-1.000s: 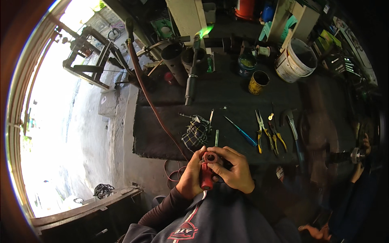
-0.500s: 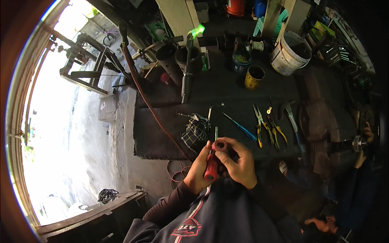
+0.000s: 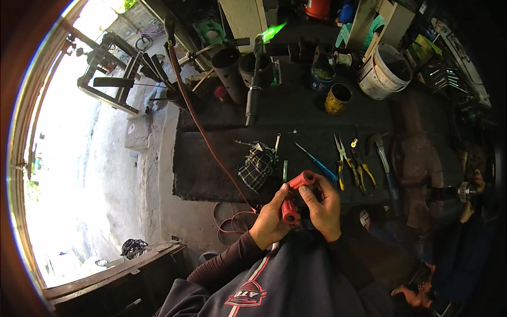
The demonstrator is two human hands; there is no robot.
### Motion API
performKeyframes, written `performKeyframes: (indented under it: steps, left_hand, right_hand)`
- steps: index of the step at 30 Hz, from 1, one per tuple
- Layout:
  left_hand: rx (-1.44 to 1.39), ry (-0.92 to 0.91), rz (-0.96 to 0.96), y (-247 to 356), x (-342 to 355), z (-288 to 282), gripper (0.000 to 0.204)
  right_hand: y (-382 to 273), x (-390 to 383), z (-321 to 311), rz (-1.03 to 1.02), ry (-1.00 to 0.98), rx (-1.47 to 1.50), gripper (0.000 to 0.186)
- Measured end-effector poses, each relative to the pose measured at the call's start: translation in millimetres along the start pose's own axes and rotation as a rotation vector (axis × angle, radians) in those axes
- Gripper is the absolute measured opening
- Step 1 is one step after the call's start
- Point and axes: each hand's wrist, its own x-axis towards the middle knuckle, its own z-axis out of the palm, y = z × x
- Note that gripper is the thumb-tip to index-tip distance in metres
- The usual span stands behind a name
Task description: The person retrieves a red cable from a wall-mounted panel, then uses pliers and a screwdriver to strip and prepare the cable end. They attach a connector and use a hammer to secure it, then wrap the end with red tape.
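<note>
In front of my torso, my left hand is closed around a red tubular piece with a round, hollow end facing me. My right hand grips a second red tubular piece, its hollow end tilted up and to the right, thumb resting below it. The two pieces meet or nearly meet between my hands; whether they are joined I cannot tell. Just beyond my left thumb a narrow flat metal strip points away from me. Its lower end is hidden.
A torch burns with a green-looking flame across the dark bench. On the bench lie a checked cloth, blue screwdriver, pliers and hammer. Farther back stand a yellow can and white bucket. Another person's hand shows right.
The red piece in my right hand has swung up and to the right, opening a wider angle to the other. My left hand keeps its hold. The whole view has shifted slightly.
</note>
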Motion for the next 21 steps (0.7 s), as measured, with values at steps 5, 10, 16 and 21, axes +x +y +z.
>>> performKeyframes:
  steps: [5,10,16,21]
  left_hand:
    - [0.143,0.023,0.250,1.0,0.9,5.8,0.038]
    - [0.488,-0.215,0.609,1.3,7.6,-6.5,0.039]
    - [0.423,-0.424,0.424,61.2,-21.4,-8.8,0.086]
    - [1.602,-0.518,0.616,92.8,-48.4,20.7,0.102]
  right_hand:
    - [0.7,-19.1,-15.9,0.180,-0.071,-0.097,0.048]
    - [-7.7,-32.9,-21.8,0.068,-0.227,-0.395,0.054]
    - [-24.2,-35.3,-58.0,-0.148,-0.283,-0.515,0.049]
    - [-37.0,-39.8,-75.2,-0.035,-0.440,-0.548,0.051]
